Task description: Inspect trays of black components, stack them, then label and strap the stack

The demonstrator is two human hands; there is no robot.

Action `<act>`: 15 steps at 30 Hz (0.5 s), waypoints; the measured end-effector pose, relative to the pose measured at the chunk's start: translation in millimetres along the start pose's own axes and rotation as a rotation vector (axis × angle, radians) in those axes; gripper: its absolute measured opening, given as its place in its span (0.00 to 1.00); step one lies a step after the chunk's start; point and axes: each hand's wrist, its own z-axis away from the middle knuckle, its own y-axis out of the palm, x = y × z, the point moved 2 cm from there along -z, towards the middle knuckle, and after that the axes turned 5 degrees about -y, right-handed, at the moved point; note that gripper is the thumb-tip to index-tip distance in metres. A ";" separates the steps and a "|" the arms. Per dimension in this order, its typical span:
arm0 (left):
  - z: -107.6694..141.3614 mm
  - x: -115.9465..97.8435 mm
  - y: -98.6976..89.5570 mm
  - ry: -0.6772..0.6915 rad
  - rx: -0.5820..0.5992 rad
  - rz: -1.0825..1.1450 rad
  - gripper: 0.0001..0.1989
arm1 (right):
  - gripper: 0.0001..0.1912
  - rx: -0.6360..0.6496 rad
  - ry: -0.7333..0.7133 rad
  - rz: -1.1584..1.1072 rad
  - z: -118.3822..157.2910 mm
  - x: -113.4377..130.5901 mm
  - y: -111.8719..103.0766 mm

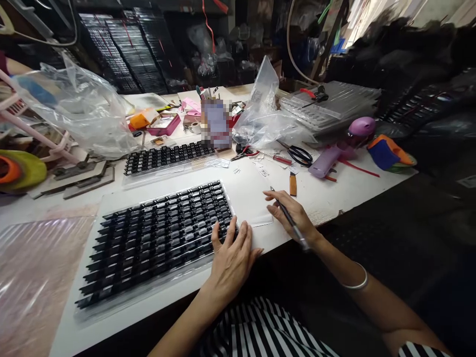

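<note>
A clear plastic tray (193, 266) filled with rows of small black parts (159, 238) lies on the white table in front of me. My left hand (232, 253) rests with spread fingers on the tray's right end. To the right of it, my right hand (292, 213) holds a dark pen (284, 210) between thumb and fingers, over the table's front edge. Under and between the hands, a sheet of white paper (256, 210) lies beside the tray. Behind, a second tray of black parts (167, 157) stands on the table.
Scissors (299, 154), pliers (243, 152), a screwdriver (280, 159) and an orange-handled cutter (293, 184) lie behind my right hand. A purple fan-like device (327, 158) is farther right. Plastic bags (85, 114) and stacked clear trays (330, 106) line the back. A clear sheet (37, 277) covers the left.
</note>
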 end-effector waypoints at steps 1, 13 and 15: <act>0.0 -0.2 0.3 0.002 -0.002 0.003 0.21 | 0.16 0.006 0.030 -0.136 -0.1 2.9 3.3; -0.1 -1.0 0.0 -0.030 0.040 0.023 0.24 | 0.07 -0.063 0.126 -0.431 -3.1 -1.5 26.2; -0.3 -1.2 -0.3 -0.043 0.046 0.026 0.24 | 0.07 -0.073 0.125 -0.331 -4.1 -2.3 23.7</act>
